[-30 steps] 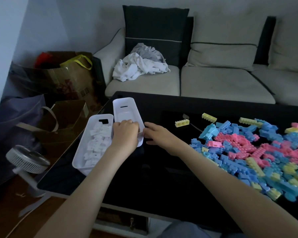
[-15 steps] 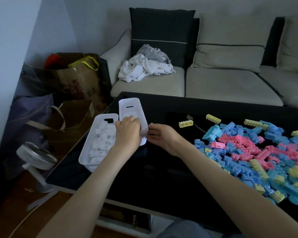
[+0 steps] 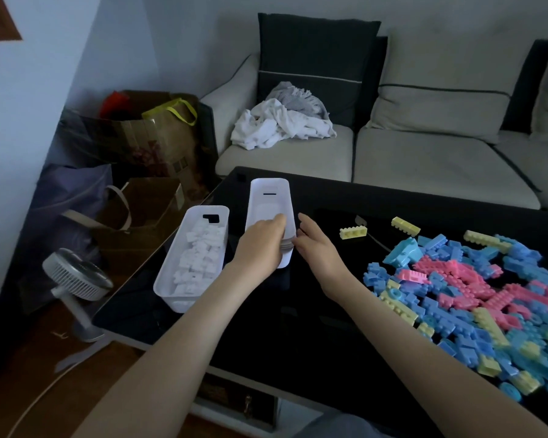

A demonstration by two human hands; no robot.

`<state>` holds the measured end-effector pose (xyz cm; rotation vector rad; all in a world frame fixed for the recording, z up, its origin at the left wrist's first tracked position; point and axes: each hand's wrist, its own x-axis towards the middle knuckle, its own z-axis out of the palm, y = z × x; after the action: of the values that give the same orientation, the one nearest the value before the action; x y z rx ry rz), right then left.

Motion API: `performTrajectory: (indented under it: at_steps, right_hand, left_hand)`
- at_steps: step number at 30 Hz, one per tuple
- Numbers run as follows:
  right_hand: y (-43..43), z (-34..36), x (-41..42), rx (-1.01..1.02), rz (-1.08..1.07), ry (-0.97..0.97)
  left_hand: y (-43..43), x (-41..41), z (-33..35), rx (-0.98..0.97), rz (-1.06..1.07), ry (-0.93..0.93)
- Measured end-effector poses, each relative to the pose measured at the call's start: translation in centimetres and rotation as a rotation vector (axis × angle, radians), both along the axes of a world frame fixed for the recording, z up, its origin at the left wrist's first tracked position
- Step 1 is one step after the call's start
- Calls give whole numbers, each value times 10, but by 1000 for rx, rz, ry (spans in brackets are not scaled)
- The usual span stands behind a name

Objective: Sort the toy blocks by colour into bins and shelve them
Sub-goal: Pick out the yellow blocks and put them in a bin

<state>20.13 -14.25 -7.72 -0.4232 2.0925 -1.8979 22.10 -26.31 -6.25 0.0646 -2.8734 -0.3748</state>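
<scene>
A heap of small studded plastic toy blocks in blue, pink and pale yellow [image 3: 475, 298] is lying well to the right of both grips, spread over the glossy black bench [image 3: 314, 336]. Two loose pale yellow blocks are sitting apart from the heap, one [image 3: 353, 233] near the right hand and another [image 3: 405, 226] beyond it.

The left hand [image 3: 260, 248] is curling over the near rim of a stack of empty white oblong plastic bins [image 3: 270, 210], fingers inside and thumb hidden, so the grip is closing on the nested rims. The right hand [image 3: 317, 245] is pressing its fingertips against the stack's right side, the grip half open with the fingers loosely spread. Several rim edges are showing between the two hands.

Just left of the left grip, a matching white plastic bin [image 3: 192, 254] is lying lengthwise, holding a pile of white blocks [image 3: 200, 251].

Beyond the grips, a beige fabric sofa [image 3: 424, 153] is carrying a crumpled white cloth [image 3: 276, 128]. Far to the left, off the bench, brown paper bags [image 3: 146, 137] and a small white fan [image 3: 76, 276] are standing on the floor.
</scene>
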Motion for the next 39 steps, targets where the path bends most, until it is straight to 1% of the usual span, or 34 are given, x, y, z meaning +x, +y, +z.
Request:
performTrajectory:
  at_steps: [2,5,9,12,14,16,19,26,29,32,34,36,39]
  right_hand:
    - [3,2,3,6,-10,78]
    - [8,1,0,75,-59,179]
    - [10,-4,-7,201,-114,249]
    - [12,-12,-10,236,-174,304]
    - [13,-17,-11,246,-230,359]
    - [13,-20,-13,252,-215,347]
    - [7,-25,-14,279,-106,275]
    - [-11,-27,-35,331,47,178]
    - [-7,-23,-36,289,140,143]
    - [5,-14,-38,228,34,114]
    - [18,-10,-43,137,-46,18]
    - [31,-5,-39,106,-18,-91]
    - [41,-2,-25,168,81,-136]
  left_hand:
    - [4,-7,0,51,8,41]
    - [12,-14,3,104,3,99]
    - [20,-18,9,89,-15,212]
    - [23,-17,15,120,-19,306]
    - [21,-12,16,95,-23,335]
    - [16,-3,11,56,-6,368]
    - [7,12,3,50,-3,388]
    - [-6,30,-1,28,-97,284]
    - [-4,48,5,-20,-173,184]
    - [4,68,5,-93,-330,55]
    - [9,76,4,-88,-425,-90]
    - [11,78,2,-58,-484,-199]
    - [11,73,0,-49,-502,-247]
